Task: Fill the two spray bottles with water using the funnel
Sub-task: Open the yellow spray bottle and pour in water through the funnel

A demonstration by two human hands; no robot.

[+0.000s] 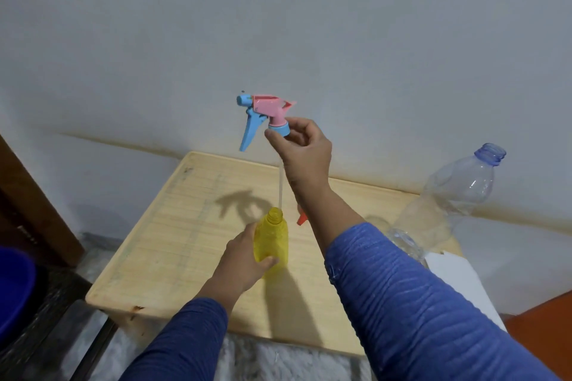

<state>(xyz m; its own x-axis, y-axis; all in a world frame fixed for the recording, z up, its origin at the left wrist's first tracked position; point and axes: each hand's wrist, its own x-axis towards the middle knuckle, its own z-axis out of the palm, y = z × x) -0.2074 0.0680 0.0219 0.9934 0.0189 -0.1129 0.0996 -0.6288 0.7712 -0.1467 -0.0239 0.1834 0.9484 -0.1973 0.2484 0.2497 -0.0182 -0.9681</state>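
— Left grip point(247, 252)?
— Clenched round the yellow bottle point(272, 238), centre frame, standing on the worktop point(173, 226).
— Right grip point(301, 148)?
— Pinching the spray head point(263, 116) by its collar, above; tube point(281, 185) hanging to the bottle's mouth.

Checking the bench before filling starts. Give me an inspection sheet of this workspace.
Surface: pale wooden table with dark scuffs.
Job's things: yellow bottle upright on the table, neck open; spray head lifted above it, its dip tube hanging just over the neck. No funnel seen.
Clutter: clear bottle, capless and tilted, at the table's right edge; red part mostly hidden behind the right forearm; white box at the right.
Grippers: left hand around the yellow bottle; right hand pinching the spray head's collar.
Cables: nothing seen.
Surroundings: plain wall behind; blue object at the left edge.
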